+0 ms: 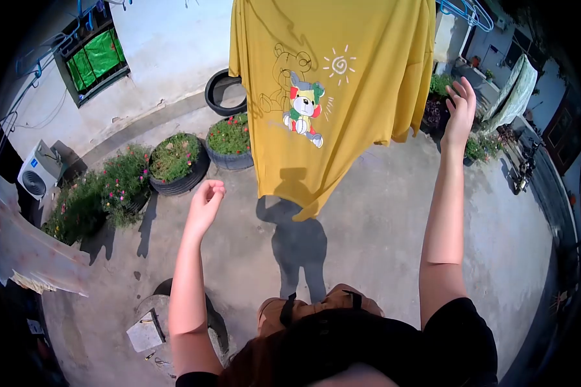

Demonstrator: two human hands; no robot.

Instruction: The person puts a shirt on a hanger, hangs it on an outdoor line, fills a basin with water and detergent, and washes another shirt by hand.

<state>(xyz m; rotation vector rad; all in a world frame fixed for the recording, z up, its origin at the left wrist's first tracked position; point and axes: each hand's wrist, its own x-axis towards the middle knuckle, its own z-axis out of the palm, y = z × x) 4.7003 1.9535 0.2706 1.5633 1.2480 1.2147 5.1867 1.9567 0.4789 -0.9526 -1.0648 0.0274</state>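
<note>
A mustard-yellow shirt (pixel 361 97) with a printed bear, a colourful toy dog and a white sun hangs in front of me. Its lower edge comes down to an uneven point, and its top runs out of view. My left hand (pixel 208 201) is raised to the left of the hem, apart from the cloth, its fingers curled together with nothing seen in them. To the right of the shirt, my right hand (pixel 459 113) is lifted higher. Its fingers are slightly bent and apart, holding nothing, and a gap separates it from the fabric.
Tyre planters (pixel 177 164) with flowers stand along the wall at left, near an air-conditioner unit (pixel 39 171). Blue hangers (pixel 468 11) hang at upper right and upper left. A pale cloth (pixel 513 93) drapes at right. A round block (pixel 155 306) sits low on the left.
</note>
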